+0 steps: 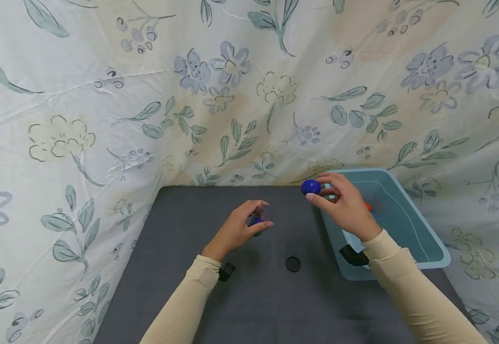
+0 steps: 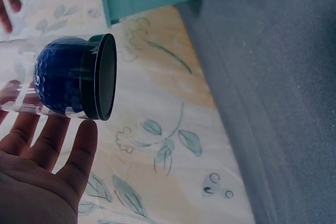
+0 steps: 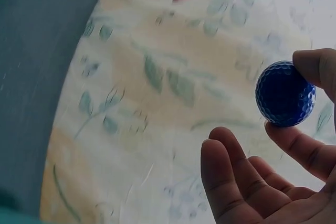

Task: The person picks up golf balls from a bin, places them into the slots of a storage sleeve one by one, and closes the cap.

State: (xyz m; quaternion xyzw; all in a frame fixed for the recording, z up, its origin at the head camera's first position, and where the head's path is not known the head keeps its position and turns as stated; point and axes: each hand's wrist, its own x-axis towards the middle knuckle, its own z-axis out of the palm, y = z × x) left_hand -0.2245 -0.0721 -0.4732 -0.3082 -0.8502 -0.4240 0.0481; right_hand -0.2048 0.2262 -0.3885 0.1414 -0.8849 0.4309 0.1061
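Observation:
My left hand [image 1: 234, 231] holds a clear plastic tube [image 1: 268, 210] above the dark table. A blue golf ball [image 2: 60, 77] sits inside the tube, against the black cap [image 2: 107, 77] that closes its lower end. To the right and a little higher, my right hand [image 1: 346, 205] pinches another blue golf ball [image 1: 311, 187] between thumb and fingertip, apart from the tube. The remaining fingers of that hand are spread clear of the ball in the right wrist view. On the table between the forearms lies a round black cap [image 1: 293, 263].
A blue-grey plastic bin [image 1: 421, 227] stands on the table's right side, partly under my right arm. Inside it a small orange thing [image 1: 367, 207] shows, mostly hidden by the hand. Floral cloth [image 1: 232, 95] hangs behind the dark table [image 1: 168, 267].

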